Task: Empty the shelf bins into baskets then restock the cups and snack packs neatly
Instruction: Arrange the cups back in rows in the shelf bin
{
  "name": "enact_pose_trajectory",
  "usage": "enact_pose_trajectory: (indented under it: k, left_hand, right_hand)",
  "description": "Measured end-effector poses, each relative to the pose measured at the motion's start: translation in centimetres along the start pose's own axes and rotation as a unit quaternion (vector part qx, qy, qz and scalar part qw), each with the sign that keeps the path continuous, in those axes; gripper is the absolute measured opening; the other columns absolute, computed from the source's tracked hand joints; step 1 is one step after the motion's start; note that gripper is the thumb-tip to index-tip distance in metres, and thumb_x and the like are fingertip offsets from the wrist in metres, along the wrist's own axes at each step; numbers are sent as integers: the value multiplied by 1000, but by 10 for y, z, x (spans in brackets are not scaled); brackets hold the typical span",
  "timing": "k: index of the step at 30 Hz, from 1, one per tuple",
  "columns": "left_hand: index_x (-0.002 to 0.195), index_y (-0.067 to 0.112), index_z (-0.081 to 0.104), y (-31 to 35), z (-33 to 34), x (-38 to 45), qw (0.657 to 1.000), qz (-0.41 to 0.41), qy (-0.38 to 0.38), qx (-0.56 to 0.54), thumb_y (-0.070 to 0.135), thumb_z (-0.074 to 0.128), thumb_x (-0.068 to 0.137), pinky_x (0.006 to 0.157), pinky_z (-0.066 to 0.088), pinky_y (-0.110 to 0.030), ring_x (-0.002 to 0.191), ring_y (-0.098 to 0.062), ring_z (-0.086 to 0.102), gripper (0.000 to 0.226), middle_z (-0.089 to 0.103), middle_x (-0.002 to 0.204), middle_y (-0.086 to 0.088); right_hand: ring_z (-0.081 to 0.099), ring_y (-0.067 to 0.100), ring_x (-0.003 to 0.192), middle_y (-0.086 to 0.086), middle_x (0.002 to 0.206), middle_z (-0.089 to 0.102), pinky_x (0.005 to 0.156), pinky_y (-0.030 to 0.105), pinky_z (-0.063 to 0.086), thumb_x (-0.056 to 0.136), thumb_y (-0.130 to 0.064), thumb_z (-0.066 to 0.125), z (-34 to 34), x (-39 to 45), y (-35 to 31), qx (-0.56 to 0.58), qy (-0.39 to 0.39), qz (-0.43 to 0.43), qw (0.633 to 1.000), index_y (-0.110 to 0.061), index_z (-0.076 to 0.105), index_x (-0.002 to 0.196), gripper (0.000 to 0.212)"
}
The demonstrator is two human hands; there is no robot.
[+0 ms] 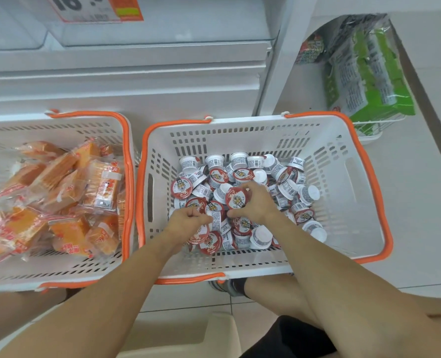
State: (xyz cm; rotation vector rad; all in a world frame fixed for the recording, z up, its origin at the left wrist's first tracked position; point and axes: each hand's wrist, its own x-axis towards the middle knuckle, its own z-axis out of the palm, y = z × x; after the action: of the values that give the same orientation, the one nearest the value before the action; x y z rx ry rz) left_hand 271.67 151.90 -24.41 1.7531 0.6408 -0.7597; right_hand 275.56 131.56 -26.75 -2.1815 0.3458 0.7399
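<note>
A white basket with orange rim [348, 177] stands on the floor at centre right, its bottom covered with several small red-lidded cups [240, 174]. Both my hands are down among them. My right hand [257, 202] grips a red-lidded cup [236, 198] with fingers curled over its lid. My left hand [187, 222] has its fingers curled around a cup [215, 214] lying on its side. A second white basket [59, 125] at the left holds several orange snack packs [67, 192].
White shelf units rise behind the baskets, with clear empty bins [147, 24] and an orange price tag [95, 7] at the top. Green packaged goods [369, 73] fill a wire rack at the right. My knees and a shoe show below the baskets on the tiled floor.
</note>
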Motion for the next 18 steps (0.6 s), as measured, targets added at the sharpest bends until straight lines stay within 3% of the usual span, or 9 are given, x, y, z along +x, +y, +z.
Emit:
enact_pose_trajectory:
  k: [2, 5, 7, 9, 13, 15, 18]
  left_hand:
    - [72, 11, 54, 1, -1, -1, 1000, -2, 2, 26, 13, 78, 83, 88, 45, -32, 84, -13, 55, 27, 62, 78, 1]
    - [76, 10, 59, 2, 3, -1, 998, -14, -16, 58, 15, 81, 79, 98, 45, -37, 97, -18, 56, 23, 63, 88, 1]
    - [83, 11, 63, 2, 6, -1, 997, -23, -21, 68, 20, 87, 73, 83, 52, -34, 93, -19, 61, 28, 67, 95, -3]
    - [99, 15, 61, 1, 8, -3, 998, -29, -8, 60, 24, 92, 66, 66, 55, -31, 86, -18, 65, 46, 67, 103, -6]
    - [116, 18, 54, 1, 8, -10, 999, -21, 10, 47, 24, 94, 64, 55, 55, -28, 82, -11, 62, 66, 60, 109, 1]
    - [120, 17, 59, 5, 7, -13, 999, -23, -3, 32, 27, 94, 65, 55, 56, -28, 86, -12, 63, 66, 62, 119, -3]
    - [133, 11, 54, 11, 4, -15, 998, -41, -30, -25, 30, 91, 68, 51, 54, -21, 89, -13, 64, 77, 56, 134, -5]
  right_hand:
    - [59, 28, 117, 6, 130, 58, 98, 46, 52, 52, -45, 97, 0, -4, -3, -20, -17, -6, 1000, -27, 52, 130, 91]
    - [56, 27, 124, 5, 136, 56, 103, 40, 47, 65, -39, 93, -2, -9, -3, -16, -49, 23, 998, -14, 45, 141, 94]
    - [60, 25, 118, 5, 132, 61, 101, 41, 49, 62, -39, 95, -5, -11, 0, 16, -36, 34, 999, -11, 49, 137, 92]
    - [60, 23, 116, 2, 127, 61, 99, 39, 50, 59, -37, 97, -10, -11, 2, 46, -9, 32, 998, -11, 52, 133, 90]
    - [60, 20, 106, 0, 115, 61, 88, 37, 52, 60, -30, 97, -16, -14, 0, 99, -18, 32, 994, -21, 54, 115, 71]
    - [64, 19, 104, -2, 116, 64, 84, 40, 57, 55, -33, 99, -16, -16, -1, 113, -44, 25, 992, -23, 57, 117, 75]
    - [68, 17, 95, -3, 112, 65, 62, 26, 56, 63, -23, 96, -24, -20, -6, 161, -104, 17, 981, -23, 55, 118, 68]
